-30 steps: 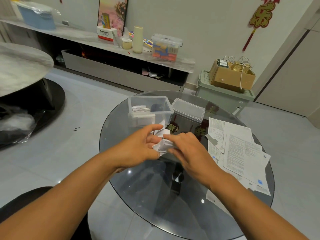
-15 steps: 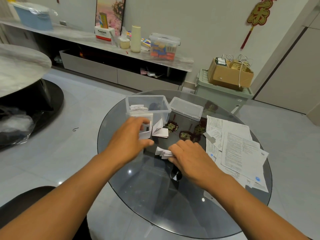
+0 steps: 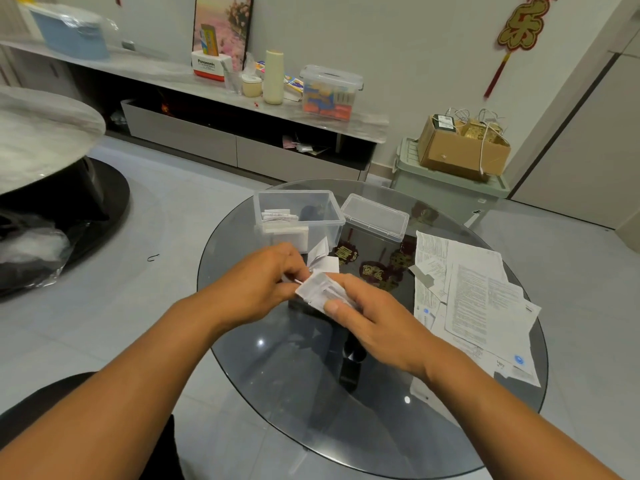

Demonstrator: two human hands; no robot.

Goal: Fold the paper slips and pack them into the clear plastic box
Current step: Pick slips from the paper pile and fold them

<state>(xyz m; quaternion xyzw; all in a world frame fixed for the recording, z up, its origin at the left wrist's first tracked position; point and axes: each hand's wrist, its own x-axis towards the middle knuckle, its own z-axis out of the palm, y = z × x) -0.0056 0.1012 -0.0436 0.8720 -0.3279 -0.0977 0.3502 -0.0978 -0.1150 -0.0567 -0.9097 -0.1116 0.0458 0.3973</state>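
Note:
Both hands meet over the middle of the round glass table point(image 3: 398, 420). My right hand point(image 3: 370, 317) grips a small stack of folded white paper slips point(image 3: 320, 289), thumb on top. My left hand point(image 3: 263, 285) pinches the stack's left end. Just behind them lies a loose folded slip point(image 3: 323, 259). The open clear plastic box point(image 3: 329, 216) stands at the far side of the table with several folded slips point(image 3: 280, 220) stacked in its left half. Its lid point(image 3: 375, 216) lies to its right.
A pile of printed paper sheets point(image 3: 481, 292) covers the table's right side. Beyond the table stand a green bin with a cardboard box point(image 3: 464, 147) and a low shelf with a storage box point(image 3: 329, 91). Another round table point(image 3: 41, 133) is at the left.
My left hand came back from the clear box to the slips. My right hand lifted the stack off the glass, and both hands now hold it together.

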